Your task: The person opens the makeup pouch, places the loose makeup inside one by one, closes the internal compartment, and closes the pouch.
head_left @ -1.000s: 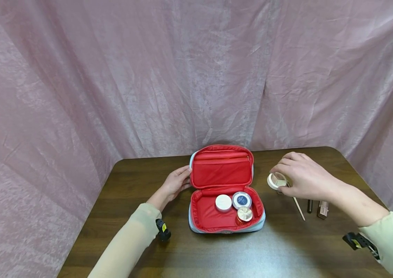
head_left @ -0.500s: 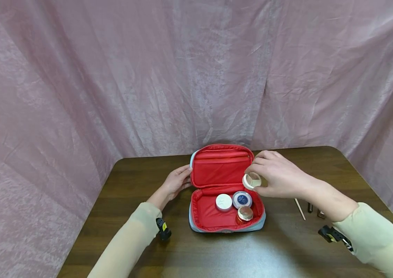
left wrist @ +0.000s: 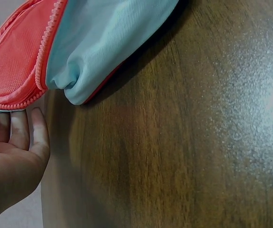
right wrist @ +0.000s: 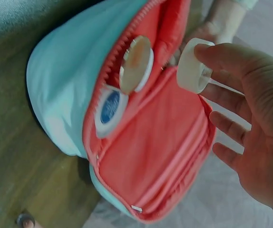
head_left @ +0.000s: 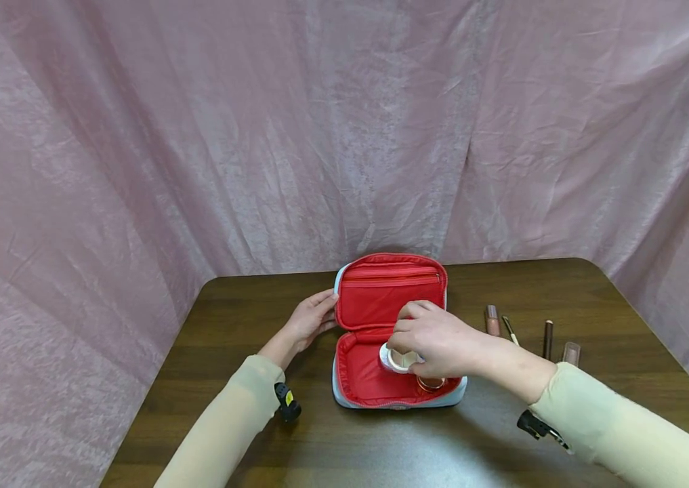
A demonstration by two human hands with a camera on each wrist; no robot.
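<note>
Surface, toward right edge: brush, pencil, tubes. Your right hand pinches white case, overhanging pouch; left hand grips lid.

On our wood-grain worktop we see an open pale-blue pouch and, to its right, a pinkish tube, a brush, a dark pencil and a translucent piece.

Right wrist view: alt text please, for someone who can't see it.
A right hand pinches a small white round container over an open, red-lined pale blue pouch; a gold-topped jar and a blue-labelled case sit inside.
</note>
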